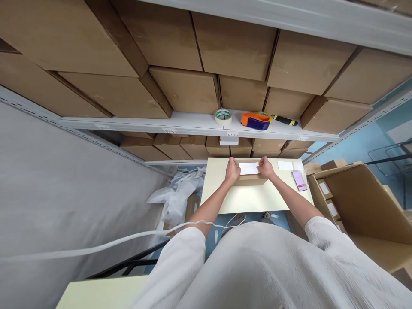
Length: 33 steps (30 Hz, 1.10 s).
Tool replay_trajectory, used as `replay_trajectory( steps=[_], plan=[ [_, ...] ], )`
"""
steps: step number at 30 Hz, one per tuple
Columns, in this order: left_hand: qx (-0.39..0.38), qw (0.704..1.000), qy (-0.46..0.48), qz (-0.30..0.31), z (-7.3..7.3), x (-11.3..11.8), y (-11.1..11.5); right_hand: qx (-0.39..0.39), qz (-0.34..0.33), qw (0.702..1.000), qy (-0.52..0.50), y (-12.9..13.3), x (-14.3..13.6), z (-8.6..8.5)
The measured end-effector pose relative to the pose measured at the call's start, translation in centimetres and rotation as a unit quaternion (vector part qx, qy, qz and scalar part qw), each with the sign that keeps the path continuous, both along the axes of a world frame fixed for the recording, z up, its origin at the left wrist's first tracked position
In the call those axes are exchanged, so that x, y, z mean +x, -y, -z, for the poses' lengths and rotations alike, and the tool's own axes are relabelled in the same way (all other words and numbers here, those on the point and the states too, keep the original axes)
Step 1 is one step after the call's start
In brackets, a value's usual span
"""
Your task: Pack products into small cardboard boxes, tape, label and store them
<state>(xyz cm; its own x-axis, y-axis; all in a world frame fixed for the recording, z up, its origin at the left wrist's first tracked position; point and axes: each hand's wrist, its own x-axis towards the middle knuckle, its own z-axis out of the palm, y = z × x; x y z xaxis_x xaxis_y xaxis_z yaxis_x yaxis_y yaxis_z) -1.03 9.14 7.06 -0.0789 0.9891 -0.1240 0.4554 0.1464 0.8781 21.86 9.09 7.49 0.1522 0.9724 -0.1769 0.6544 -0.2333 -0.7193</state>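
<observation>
A small brown cardboard box (pixel 249 180) sits on a pale yellow table (pixel 251 199) in front of me. A white label (pixel 248 168) lies on its top. My left hand (pixel 232 170) rests on the box's left end, fingers at the label's left edge. On the right end sits my right hand (pixel 265 168), fingers curled at the label's right edge. Both hands press down on the box top.
A second white label (pixel 285 165) and a phone (pixel 299 180) lie on the table's right. The shelf (pixel 193 122) above holds a tape roll (pixel 223 116), an orange tape dispenser (pixel 256 120) and a knife (pixel 285 121) among cardboard boxes. An open carton (pixel 360 201) stands right; crumpled plastic (pixel 180 193) lies left.
</observation>
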Motion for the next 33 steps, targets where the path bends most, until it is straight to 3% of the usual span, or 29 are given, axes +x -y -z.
replay_trajectory(
  steps=[11, 15, 23, 29, 33],
  plan=[
    [0.014, 0.998, -0.050, 0.030, 0.8, -0.2, 0.3, 0.016, -0.064, 0.995, 0.076, 0.8, -0.9, 0.3],
    [0.038, 0.989, -0.115, 0.086, 1.0, -0.2, 0.3, 0.012, -0.086, 0.987, 0.134, 1.1, -1.5, 0.3],
    [0.083, 0.919, -0.339, 0.182, 0.6, -0.5, 1.0, 0.023, -0.131, 0.951, 0.279, 2.0, -1.7, -0.2],
    [0.152, 0.866, -0.328, 0.345, 1.6, -1.6, 1.9, 0.058, -0.302, 0.907, 0.289, 4.1, -1.5, 1.5],
    [0.135, 0.858, -0.352, 0.349, 2.4, -1.9, 2.6, 0.023, -0.346, 0.884, 0.313, 5.4, -1.3, 2.8]
  ],
)
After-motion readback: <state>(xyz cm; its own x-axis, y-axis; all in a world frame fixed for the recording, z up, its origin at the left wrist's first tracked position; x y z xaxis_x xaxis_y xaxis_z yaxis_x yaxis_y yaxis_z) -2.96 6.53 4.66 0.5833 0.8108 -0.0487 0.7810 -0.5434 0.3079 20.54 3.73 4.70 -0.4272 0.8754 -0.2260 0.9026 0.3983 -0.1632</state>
